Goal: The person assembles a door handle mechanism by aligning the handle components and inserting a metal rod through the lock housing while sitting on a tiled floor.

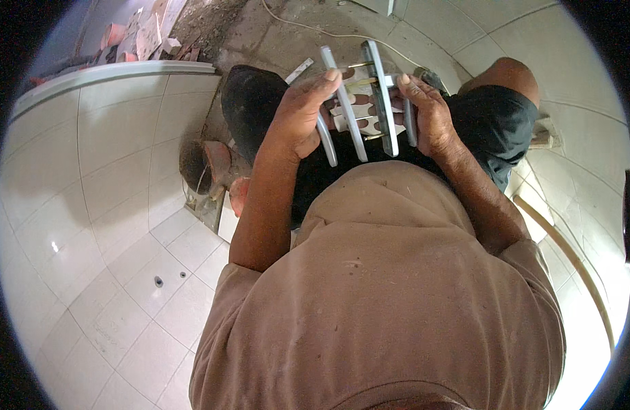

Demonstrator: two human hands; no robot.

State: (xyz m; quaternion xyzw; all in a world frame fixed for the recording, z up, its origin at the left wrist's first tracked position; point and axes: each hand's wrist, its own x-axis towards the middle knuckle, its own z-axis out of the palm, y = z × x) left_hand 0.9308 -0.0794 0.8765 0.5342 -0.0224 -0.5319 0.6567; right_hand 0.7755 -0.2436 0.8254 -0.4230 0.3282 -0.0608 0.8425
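Note:
Above my lap I hold a lever door handle set, its two long plates standing roughly parallel with a gap between them. My left hand [302, 113] is closed around the left handle plate [345, 106], thumb near its upper part; a lever [326, 141] shows beside the palm. My right hand [429, 113] grips the right handle plate [381, 99] by its lever side, where another lever [410, 124] shows. Thin brass-coloured screws [374, 137] and a thicker bar [361, 85] span the gap between the plates. Some fingers are partly hidden behind the plates.
A tiled low wall [117, 102] stands at the left, with rubble [141, 37] beyond it. A round dark-mouthed container [195, 167] lies near my left knee. A pale cable [315, 29] crosses the floor ahead; a tan hose [567, 249] curves at the right.

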